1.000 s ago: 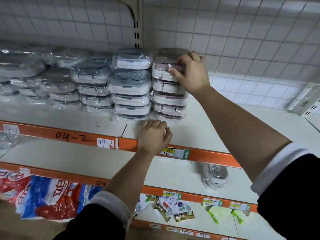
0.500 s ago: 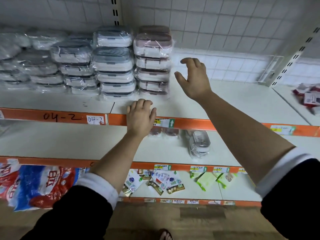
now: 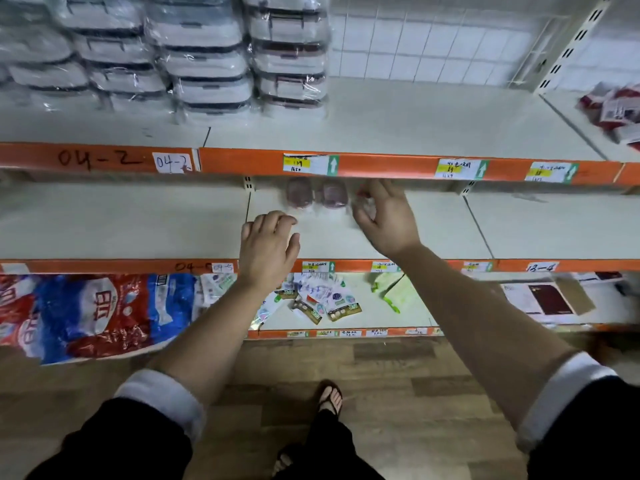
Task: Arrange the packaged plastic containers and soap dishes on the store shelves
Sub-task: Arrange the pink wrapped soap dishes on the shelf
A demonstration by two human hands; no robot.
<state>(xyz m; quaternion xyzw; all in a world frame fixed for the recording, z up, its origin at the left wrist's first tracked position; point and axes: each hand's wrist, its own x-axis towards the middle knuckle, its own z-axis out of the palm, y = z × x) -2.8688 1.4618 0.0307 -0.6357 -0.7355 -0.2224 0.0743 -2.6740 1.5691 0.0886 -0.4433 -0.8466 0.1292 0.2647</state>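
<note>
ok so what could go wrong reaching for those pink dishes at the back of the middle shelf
1. The soap dishes sit far back under the upper shelf edge, so the right hand may bump it or push them deeper.
2. Their clear wrap could slip from a hasty pinch.

1. On the top shelf (image 3: 415,126), stacks of wrapped containers (image 3: 207,64) stand side by side at the left; loose packs (image 3: 616,112) lie at its far right.
2. On the middle shelf (image 3: 121,223), two soap dishes (image 3: 299,197) lie side by side at the back, under the top shelf's front edge.
3. The right grip (image 3: 388,216) is just right of them; the left grip (image 3: 266,247) is before them, leftward.
4. On the bottom shelf (image 3: 398,317), large bags (image 3: 97,313) lie left of small sachets (image 3: 322,299).
</note>
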